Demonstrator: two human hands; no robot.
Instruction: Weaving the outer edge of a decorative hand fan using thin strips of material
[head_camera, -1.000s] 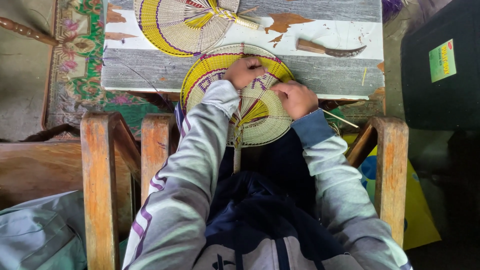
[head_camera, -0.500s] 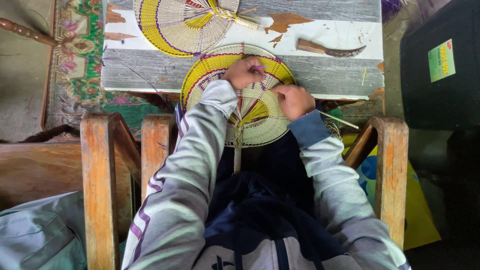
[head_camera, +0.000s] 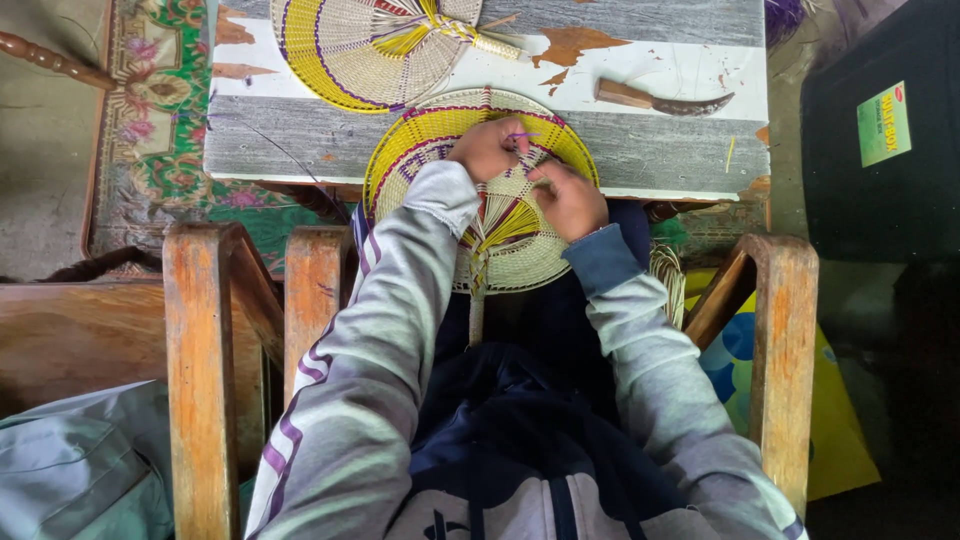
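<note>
Soft, even daylight falls on my work here, no hard glare anywhere. The white-painted table (head_camera: 640, 60) is the brightest patch, nearly washed out along its top plank. My grey sleeves (head_camera: 400, 330) catch a mild sheen, while my lap sinks into deep shadow. The right side goes dim, and the black bin (head_camera: 880, 190) is almost lost in darkness. Focus is fairly crisp in the middle, softer at the corners, and the chair arms (head_camera: 200, 380) splay outward from the wide lens.
</note>
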